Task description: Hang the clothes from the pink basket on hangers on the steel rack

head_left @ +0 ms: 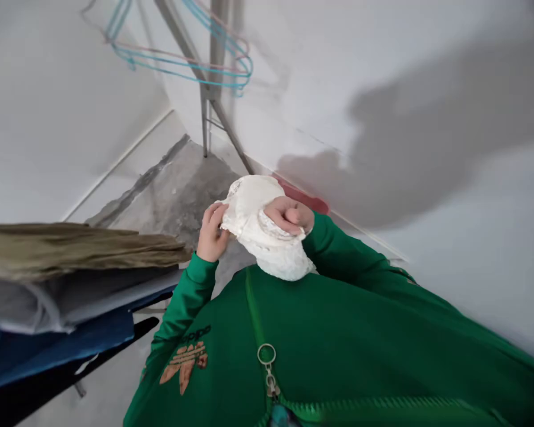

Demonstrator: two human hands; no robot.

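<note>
A white, lace-trimmed bra, its cups bunched together, is held up in front of my chest between both hands. My left hand pinches its left edge, fingers behind and around the fabric. On the other side, my right hand is curled closed against the lace, gripping the right part of it. One rounded cup hangs below my right hand, close to my green zipped jacket. Folds hide the exact place where the right fingers grip.
Blue and pink hangers hang from a metal rack at the top. Folded or hanging clothes in olive, grey, blue and black fill the left. A red object lies by the wall behind my right hand.
</note>
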